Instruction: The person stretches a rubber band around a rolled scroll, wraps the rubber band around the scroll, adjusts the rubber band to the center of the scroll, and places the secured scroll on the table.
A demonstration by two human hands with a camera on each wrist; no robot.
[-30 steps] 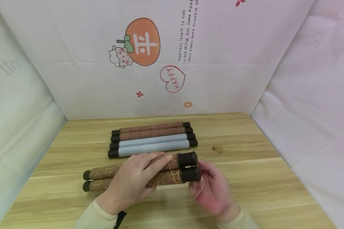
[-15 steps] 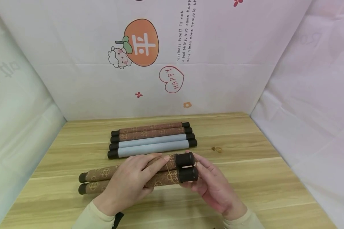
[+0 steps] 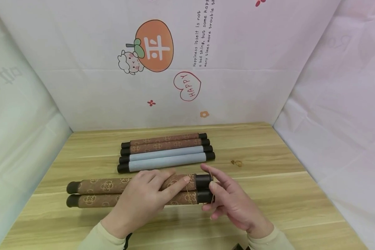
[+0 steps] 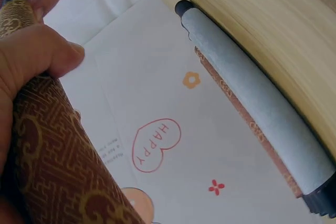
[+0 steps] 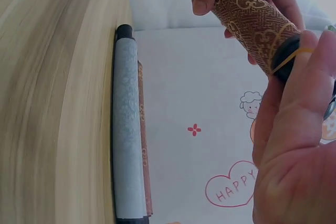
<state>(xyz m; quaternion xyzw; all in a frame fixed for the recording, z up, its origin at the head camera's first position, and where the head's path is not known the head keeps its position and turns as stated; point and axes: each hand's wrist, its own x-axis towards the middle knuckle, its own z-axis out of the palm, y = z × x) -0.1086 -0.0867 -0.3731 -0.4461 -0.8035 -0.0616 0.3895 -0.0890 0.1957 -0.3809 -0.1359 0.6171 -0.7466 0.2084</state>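
Observation:
Two brown hanging scrolls with gold patterns and black end knobs lie side by side, the far one (image 3: pixel 107 185) against the near one (image 3: pixel 90 200). My left hand (image 3: pixel 143 194) grips both around their right half, thumb along the top. At the right-hand knobs, my right hand (image 3: pixel 234 205) holds a thin yellowish rubber band (image 5: pixel 298 53), stretched over its thumb and fingers around the scroll ends. A line of band also crosses the patterned cloth beside the left thumb. In the left wrist view, the left thumb (image 4: pixel 63 56) lies over a scroll.
Behind the hands, two light blue scrolls (image 3: pixel 167 161) and two more brown scrolls (image 3: pixel 168 141) lie in a row on the wooden table (image 3: pixel 287 198). Small loose rubber bands (image 3: pixel 238 163) lie to their right. White printed cloth (image 3: pixel 237 86) rises at the back and sides.
The held scrolls have shifted left at their far ends and turned more level. My right hand has come from below the knobs to their right, spreading the rubber band across its fingers.

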